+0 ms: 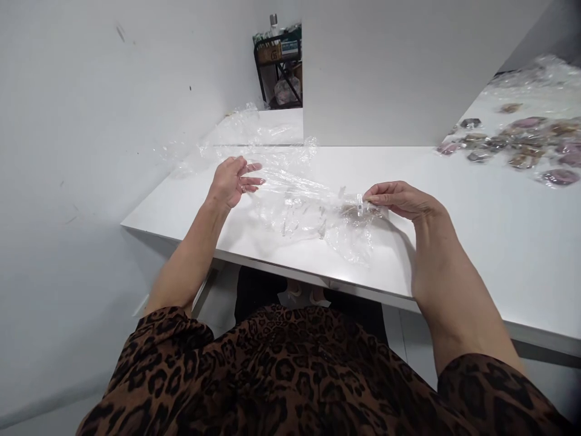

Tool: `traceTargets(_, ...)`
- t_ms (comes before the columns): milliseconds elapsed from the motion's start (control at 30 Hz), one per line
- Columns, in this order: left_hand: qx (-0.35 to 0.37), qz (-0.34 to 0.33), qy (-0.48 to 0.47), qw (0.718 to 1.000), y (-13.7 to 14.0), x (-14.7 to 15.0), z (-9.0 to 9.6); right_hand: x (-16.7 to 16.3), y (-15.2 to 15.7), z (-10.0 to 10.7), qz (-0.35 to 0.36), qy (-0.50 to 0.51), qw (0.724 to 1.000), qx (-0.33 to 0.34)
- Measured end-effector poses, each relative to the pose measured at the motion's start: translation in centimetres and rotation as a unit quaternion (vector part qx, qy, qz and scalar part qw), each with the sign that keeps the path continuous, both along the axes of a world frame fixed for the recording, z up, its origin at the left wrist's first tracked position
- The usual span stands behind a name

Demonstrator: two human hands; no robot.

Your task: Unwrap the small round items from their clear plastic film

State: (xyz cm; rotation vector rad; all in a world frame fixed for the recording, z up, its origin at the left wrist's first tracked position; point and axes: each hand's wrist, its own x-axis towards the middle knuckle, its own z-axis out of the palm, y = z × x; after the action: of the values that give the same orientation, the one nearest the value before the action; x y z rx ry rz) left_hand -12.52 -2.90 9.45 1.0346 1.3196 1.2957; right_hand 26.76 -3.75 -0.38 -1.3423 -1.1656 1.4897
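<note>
Head view shows us a long stretch of clear plastic film (pixel 299 180) drawn across the space between our two hands, crinkled and shiny. At its right end, just beside our right fingertips, a brownish item (pixel 351 212) lies inside the plastic, too blurred for us to identify; a small whitish patch on it may be glare or a label. Our right hand (pixel 402 200) pinches the plastic at that end between thumb and fingers. Our left hand (pixel 229 181) is spread, its fingers apart with the film running across them; we cannot tell whether any film is caught between them.

Under both hands is a white counter (pixel 476 260). Just beyond our left hand, a heap of loose plastic wrap (pixel 254 127) spreads toward the white wall (pixel 91 151) on that side. Well out past our right hand, plastic-wrapped pieces (pixel 526 156) in pink, brown and dark tones lie scattered. Ahead, between the hands, a pale panel (pixel 376 72) stands at the counter's back. Farther beyond our left hand, a black rack (pixel 262 85) carries a brown box (pixel 270 53) and a silver-topped bottle (pixel 273 23). Nearer us than the hands, we see our leopard-print top (pixel 290 363) and, below the counter edge, light shoes (pixel 294 293).
</note>
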Motion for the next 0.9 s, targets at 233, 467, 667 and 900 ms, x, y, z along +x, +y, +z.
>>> traceTargets(233, -0.062, 0.064, 0.088, 0.992, 1.6, -3.6, -5.0, -2.3, -0.4, 0.0, 0.187, -0.043, 0.981, -0.019)
traceTargets(467, 0.045, 0.139, 0.357, 0.923, 0.5, -5.8, -7.3, -3.7, -0.8, 0.6, 0.143, -0.103, 0.983, 0.052)
traceTargets(667, 0.240, -0.190, 0.414, 0.857, -4.2, 1.9, -5.6, -5.7, -1.8, 1.6, 0.238, -0.250, 0.937, 0.045)
traceTargets(900, 0.205, -0.436, 0.445, 0.755, -3.2, 7.6, -10.7, -3.1, -1.8, 2.1, 0.211, -0.244, 0.945, 0.057)
